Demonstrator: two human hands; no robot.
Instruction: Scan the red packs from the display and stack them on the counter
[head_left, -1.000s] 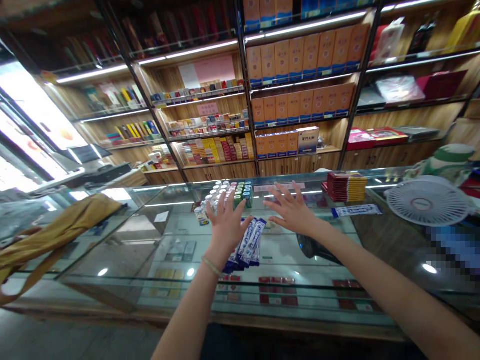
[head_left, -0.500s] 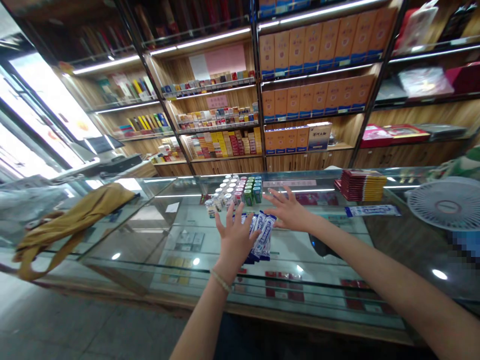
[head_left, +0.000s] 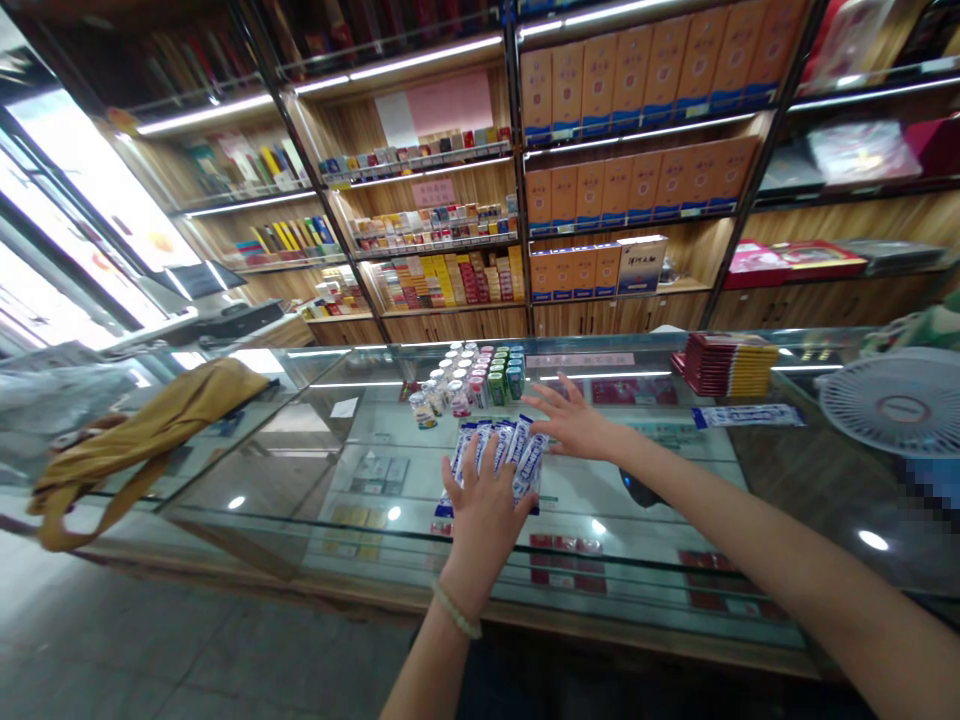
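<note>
Several blue-and-white wrapped candy sticks lie fanned side by side on the glass counter. Over their near left part is my left hand, fingers spread, covering some of them; whether it touches them I cannot tell. My right hand is at the right end of the fan, its fingers apart and its fingertips close to the wrappers. Neither hand grips anything. Behind the sticks stand rows of small round containers with white, pink, green and blue colours.
One more blue-and-white stick lies to the right, before a stack of red and yellow packs. A white fan is at far right. A mustard cloth bag lies left. A dark mouse-like object sits beneath my right forearm.
My left hand has moved nearer to me and slightly right, uncovering more of the sticks on the left. My right hand has shifted only a little.
</note>
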